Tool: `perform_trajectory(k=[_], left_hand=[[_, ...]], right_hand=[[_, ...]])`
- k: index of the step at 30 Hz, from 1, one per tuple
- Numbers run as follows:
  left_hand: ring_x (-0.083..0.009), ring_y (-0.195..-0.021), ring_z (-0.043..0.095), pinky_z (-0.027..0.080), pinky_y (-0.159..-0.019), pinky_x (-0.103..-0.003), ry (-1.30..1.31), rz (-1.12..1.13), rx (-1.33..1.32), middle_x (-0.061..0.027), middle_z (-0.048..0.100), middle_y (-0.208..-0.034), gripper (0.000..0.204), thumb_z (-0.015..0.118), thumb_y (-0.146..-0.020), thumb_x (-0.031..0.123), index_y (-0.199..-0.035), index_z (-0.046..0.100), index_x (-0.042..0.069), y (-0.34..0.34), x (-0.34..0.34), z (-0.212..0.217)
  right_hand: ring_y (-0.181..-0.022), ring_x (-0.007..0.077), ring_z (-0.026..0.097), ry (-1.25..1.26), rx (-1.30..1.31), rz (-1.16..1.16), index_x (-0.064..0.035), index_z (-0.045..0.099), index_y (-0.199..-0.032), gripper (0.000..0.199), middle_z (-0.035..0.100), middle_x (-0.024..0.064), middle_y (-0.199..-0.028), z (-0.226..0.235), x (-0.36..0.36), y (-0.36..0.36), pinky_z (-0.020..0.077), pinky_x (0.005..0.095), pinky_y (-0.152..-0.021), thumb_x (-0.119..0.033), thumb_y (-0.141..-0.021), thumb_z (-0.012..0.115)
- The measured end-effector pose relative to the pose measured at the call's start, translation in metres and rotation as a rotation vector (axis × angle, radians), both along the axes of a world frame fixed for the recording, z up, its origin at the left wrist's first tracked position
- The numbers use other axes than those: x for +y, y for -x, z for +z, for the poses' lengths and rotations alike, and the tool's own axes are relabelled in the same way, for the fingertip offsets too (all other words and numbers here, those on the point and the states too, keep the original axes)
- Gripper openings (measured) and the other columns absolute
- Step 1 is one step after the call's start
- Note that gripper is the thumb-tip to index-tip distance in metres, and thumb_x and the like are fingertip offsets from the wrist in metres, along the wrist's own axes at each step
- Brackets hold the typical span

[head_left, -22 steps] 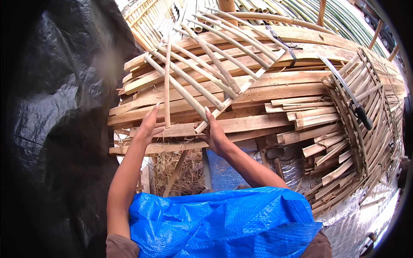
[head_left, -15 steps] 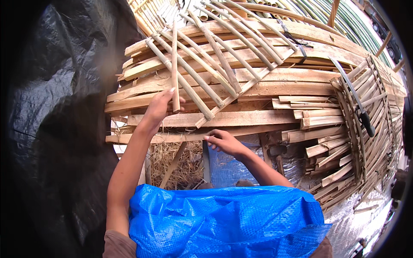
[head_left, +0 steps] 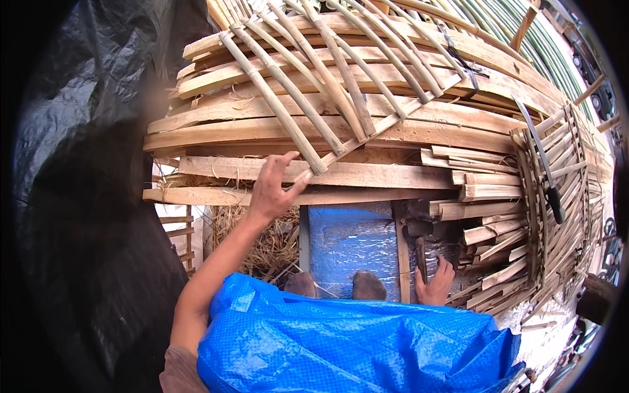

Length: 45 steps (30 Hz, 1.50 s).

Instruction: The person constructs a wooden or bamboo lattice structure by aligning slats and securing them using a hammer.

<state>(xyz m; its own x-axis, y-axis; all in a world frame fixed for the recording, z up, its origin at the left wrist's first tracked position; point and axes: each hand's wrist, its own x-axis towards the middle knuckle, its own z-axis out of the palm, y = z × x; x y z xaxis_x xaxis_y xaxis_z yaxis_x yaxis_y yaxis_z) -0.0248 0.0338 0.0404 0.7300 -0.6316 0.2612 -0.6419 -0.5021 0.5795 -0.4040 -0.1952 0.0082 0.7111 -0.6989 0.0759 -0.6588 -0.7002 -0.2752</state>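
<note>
A rack of round bamboo sticks (head_left: 288,111) joined to a wooden strip (head_left: 386,122) lies slanted over stacked planks. My left hand (head_left: 268,190) is at the strip's near-left end, its fingers spread and its thumb by the tip; whether they touch is unclear. One loose-looking stick (head_left: 321,72) lies among the joined ones. Low on the right, my right hand (head_left: 436,285) is beside the upright handle of a hammer (head_left: 421,255), thumb and fingers apart around its lower part. No firm grip shows. The blue sheet over my lap hides that forearm.
Long wooden planks (head_left: 314,171) run across in front. Split bamboo pieces (head_left: 491,190) are piled at the right, with a long knife (head_left: 542,147) resting on slats. Straw (head_left: 262,245) lies below left, next to a blue sheet (head_left: 347,229). Black plastic (head_left: 92,216) covers the left.
My left hand has released the stick it held, now on the rack, and moved right to the strip's end. My right hand has dropped down and right to the hammer.
</note>
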Motion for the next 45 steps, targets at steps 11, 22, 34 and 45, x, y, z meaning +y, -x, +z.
perform_trajectory(k=[11, 22, 34, 45], left_hand=[[-0.0281, -0.083, 0.063, 0.04, -0.079, -0.042, 0.121, -0.149, -0.214, -0.0114, 0.068, -0.093, 0.066, 0.077, -0.087, 0.026, -0.143, 0.045, 0.007, -0.007, -0.016, -0.034], [-0.0325, -0.084, 0.057, 0.042, -0.079, -0.046, 0.141, -0.133, -0.261, -0.0142, 0.061, -0.092, 0.055, 0.069, -0.093, 0.019, -0.143, 0.047, 0.008, -0.046, -0.026, -0.012], [-0.0286, -0.13, 0.047, 0.033, -0.104, -0.05, -0.007, -0.005, -0.561, -0.0045, 0.054, -0.141, 0.064, 0.076, -0.085, 0.046, -0.141, 0.057, 0.023, -0.062, -0.053, -0.023], [-0.025, -0.144, 0.042, 0.028, -0.115, -0.051, 0.076, -0.046, -0.441, 0.0052, 0.052, -0.152, 0.059, 0.074, -0.087, 0.044, -0.141, 0.057, 0.026, -0.077, -0.052, -0.035]], right_hand=[[-0.099, 0.0487, 0.064, -0.171, -0.066, 0.05, 0.0013, 0.044, -0.139, 0.053, 0.063, 0.0309, -0.113, -0.056, 0.003, 0.017, 0.0504, 0.0525, -0.087, -0.009, -0.09, 0.064], [-0.067, 0.0211, 0.068, -0.456, -0.175, -0.065, -0.0061, 0.062, -0.11, 0.029, 0.067, 0.0161, -0.076, -0.037, 0.011, 0.013, 0.0516, 0.0375, -0.063, -0.011, -0.084, 0.073], [-0.064, 0.0254, 0.067, -0.6, -0.2, 0.087, -0.0054, 0.06, -0.115, 0.03, 0.066, 0.0167, -0.076, 0.007, 0.003, -0.043, 0.0514, 0.0361, -0.063, -0.009, -0.088, 0.072], [-0.076, 0.0465, 0.066, -0.513, -0.177, 0.643, -0.0034, 0.05, -0.119, 0.03, 0.065, 0.0247, -0.083, 0.101, 0.0, -0.224, 0.0493, 0.0491, -0.064, -0.017, -0.097, 0.066]])
